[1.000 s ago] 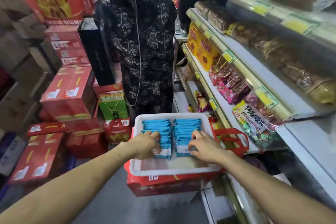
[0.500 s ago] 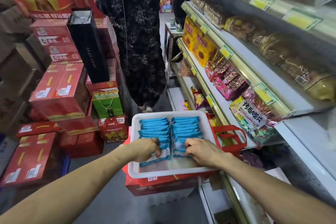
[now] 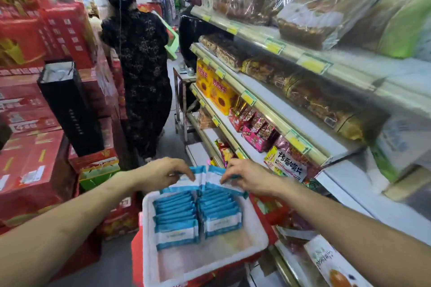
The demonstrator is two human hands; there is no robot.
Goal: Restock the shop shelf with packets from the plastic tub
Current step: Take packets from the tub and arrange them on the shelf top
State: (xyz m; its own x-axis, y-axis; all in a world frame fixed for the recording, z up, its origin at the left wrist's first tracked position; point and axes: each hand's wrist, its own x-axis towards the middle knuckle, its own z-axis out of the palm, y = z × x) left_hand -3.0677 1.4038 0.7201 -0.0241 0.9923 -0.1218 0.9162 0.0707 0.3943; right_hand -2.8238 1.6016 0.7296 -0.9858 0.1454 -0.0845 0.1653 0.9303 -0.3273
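Blue-and-white packets [image 3: 176, 216] stand in two rows in the white plastic tub [image 3: 258, 236] near me. I see my left hand [image 3: 163, 173] pinching one packet [image 3: 186, 184] and my right hand [image 3: 249, 178] pinching another packet [image 3: 213, 180], both above the tub's far rim. The shelf edge [image 3: 263, 110] runs on the right, with aisle floor [image 3: 173, 144] far left.

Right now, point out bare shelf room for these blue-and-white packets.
Bare white board runs before the clear-wrapped brown pastries on the middle shelf, and on the low shelf between orange packets and a red-and-yellow snack bag. Around the pink snack boxes it is crowded.
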